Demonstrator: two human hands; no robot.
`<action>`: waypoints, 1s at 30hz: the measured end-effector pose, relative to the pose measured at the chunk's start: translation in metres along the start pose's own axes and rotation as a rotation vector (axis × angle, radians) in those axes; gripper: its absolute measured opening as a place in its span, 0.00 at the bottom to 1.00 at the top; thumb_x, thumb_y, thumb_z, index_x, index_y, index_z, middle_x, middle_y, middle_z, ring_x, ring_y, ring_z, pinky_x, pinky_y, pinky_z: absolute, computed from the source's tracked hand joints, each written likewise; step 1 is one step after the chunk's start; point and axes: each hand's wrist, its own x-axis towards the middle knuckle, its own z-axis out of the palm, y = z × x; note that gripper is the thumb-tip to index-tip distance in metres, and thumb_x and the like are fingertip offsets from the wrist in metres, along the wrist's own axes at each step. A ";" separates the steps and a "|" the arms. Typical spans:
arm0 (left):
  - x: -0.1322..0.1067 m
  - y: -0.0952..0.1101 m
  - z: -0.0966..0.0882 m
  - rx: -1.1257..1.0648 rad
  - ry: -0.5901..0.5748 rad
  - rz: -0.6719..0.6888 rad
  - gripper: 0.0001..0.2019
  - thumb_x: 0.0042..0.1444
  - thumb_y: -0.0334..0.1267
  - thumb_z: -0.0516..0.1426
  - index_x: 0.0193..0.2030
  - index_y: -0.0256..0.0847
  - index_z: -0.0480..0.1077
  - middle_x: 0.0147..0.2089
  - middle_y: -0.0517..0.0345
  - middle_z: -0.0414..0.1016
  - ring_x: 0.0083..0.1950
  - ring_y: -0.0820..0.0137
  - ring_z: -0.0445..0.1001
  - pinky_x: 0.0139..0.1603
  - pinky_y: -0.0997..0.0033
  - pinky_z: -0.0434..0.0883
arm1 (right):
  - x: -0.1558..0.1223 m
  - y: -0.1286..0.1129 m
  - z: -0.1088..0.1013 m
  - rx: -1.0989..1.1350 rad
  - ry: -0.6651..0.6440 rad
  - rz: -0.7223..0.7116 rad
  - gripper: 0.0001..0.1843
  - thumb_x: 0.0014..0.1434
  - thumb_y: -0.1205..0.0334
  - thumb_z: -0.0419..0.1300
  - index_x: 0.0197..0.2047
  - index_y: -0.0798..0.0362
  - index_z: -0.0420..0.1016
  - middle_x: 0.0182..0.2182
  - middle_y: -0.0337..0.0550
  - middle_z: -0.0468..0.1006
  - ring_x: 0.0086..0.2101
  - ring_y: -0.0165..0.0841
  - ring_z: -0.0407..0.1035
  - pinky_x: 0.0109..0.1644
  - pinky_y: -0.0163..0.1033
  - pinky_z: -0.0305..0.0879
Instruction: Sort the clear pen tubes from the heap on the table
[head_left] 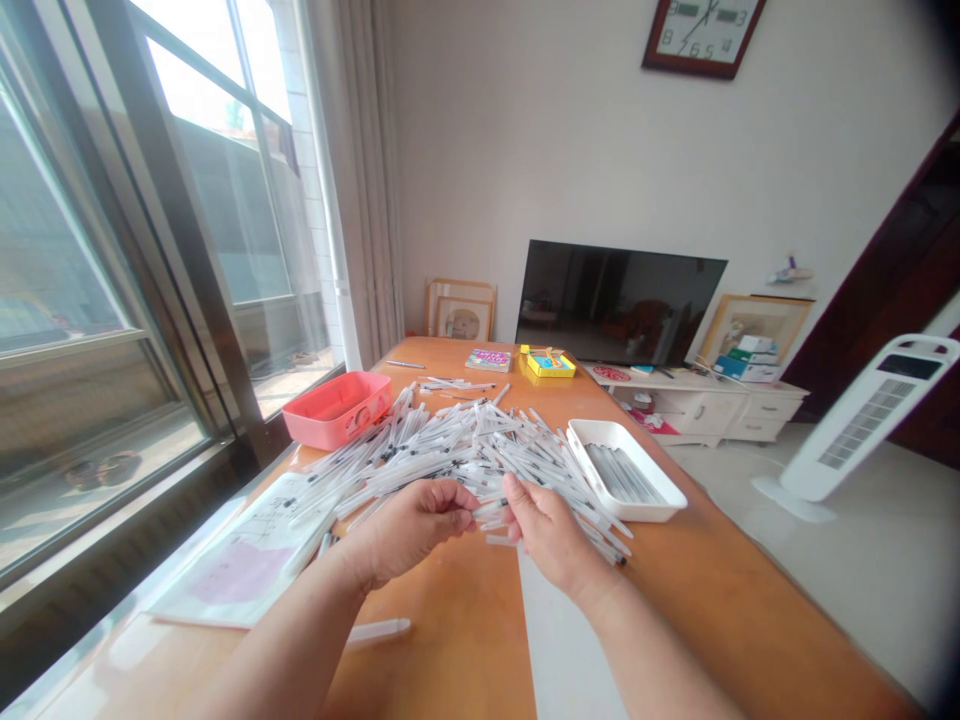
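Observation:
A big heap of clear plastic pens (450, 450) lies spread across the orange table (720, 610). My left hand (409, 525) and my right hand (547, 530) meet at the heap's near edge. Between their pinched fingertips they hold one clear pen (489, 507), each hand on one end. The fingers of both hands are closed. A white tray (660, 505) with several pens laid in it stands just right of my right hand. A pink tray (337, 408) stands at the heap's far left.
A printed sheet (247, 555) lies at the table's left near the window. One loose pen part (377, 630) lies near the front edge. Small boxes (551, 363) sit at the far end. A television, a low cabinet and a white tower fan (862, 420) stand beyond.

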 end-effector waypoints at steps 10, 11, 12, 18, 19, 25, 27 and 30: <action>0.001 -0.003 0.003 0.045 0.015 0.029 0.11 0.59 0.43 0.60 0.44 0.40 0.75 0.38 0.54 0.78 0.39 0.67 0.72 0.43 0.66 0.65 | 0.001 0.005 0.002 -0.101 0.045 -0.107 0.24 0.67 0.42 0.51 0.26 0.51 0.62 0.21 0.34 0.65 0.25 0.30 0.60 0.29 0.35 0.55; 0.001 -0.002 0.003 0.052 0.015 0.030 0.11 0.59 0.43 0.60 0.44 0.40 0.75 0.38 0.55 0.78 0.39 0.67 0.71 0.43 0.66 0.65 | 0.002 0.006 0.002 -0.096 0.043 -0.094 0.26 0.67 0.41 0.51 0.25 0.51 0.62 0.20 0.34 0.64 0.25 0.30 0.60 0.29 0.36 0.54; 0.001 -0.002 0.003 0.057 0.015 0.029 0.11 0.59 0.43 0.60 0.43 0.40 0.76 0.38 0.55 0.77 0.39 0.67 0.71 0.43 0.66 0.65 | 0.003 0.007 0.002 -0.079 0.037 -0.075 0.26 0.67 0.40 0.50 0.25 0.51 0.62 0.20 0.34 0.64 0.24 0.30 0.60 0.29 0.36 0.54; 0.001 -0.002 0.000 0.039 0.010 0.012 0.11 0.59 0.44 0.59 0.44 0.41 0.75 0.39 0.55 0.78 0.39 0.68 0.71 0.42 0.67 0.65 | 0.002 0.003 -0.001 -0.019 0.030 -0.074 0.26 0.69 0.41 0.46 0.28 0.51 0.66 0.22 0.35 0.67 0.26 0.30 0.62 0.31 0.36 0.58; 0.000 -0.003 0.000 0.039 0.010 0.013 0.11 0.59 0.43 0.59 0.45 0.41 0.75 0.39 0.55 0.78 0.39 0.67 0.71 0.42 0.66 0.65 | 0.001 0.002 -0.001 -0.027 0.023 -0.096 0.25 0.69 0.42 0.47 0.29 0.51 0.66 0.22 0.34 0.67 0.26 0.30 0.62 0.31 0.36 0.58; 0.002 -0.006 0.002 0.075 0.018 0.029 0.10 0.59 0.43 0.59 0.44 0.41 0.75 0.38 0.55 0.77 0.39 0.67 0.71 0.42 0.66 0.65 | 0.002 0.007 0.001 -0.143 0.064 -0.135 0.25 0.67 0.41 0.51 0.26 0.51 0.63 0.21 0.34 0.65 0.25 0.29 0.60 0.28 0.36 0.53; 0.002 -0.006 0.002 0.088 0.020 0.036 0.10 0.59 0.43 0.59 0.43 0.41 0.75 0.38 0.56 0.77 0.40 0.66 0.71 0.42 0.67 0.65 | 0.003 0.009 0.002 -0.126 0.046 -0.088 0.27 0.67 0.39 0.50 0.25 0.51 0.62 0.19 0.34 0.63 0.23 0.30 0.59 0.27 0.36 0.52; 0.001 -0.004 0.002 0.087 0.019 0.040 0.10 0.60 0.44 0.59 0.43 0.42 0.75 0.37 0.56 0.76 0.40 0.67 0.71 0.42 0.67 0.65 | 0.003 0.007 0.001 -0.080 0.021 -0.029 0.28 0.67 0.38 0.47 0.26 0.51 0.65 0.18 0.35 0.65 0.23 0.30 0.60 0.27 0.37 0.53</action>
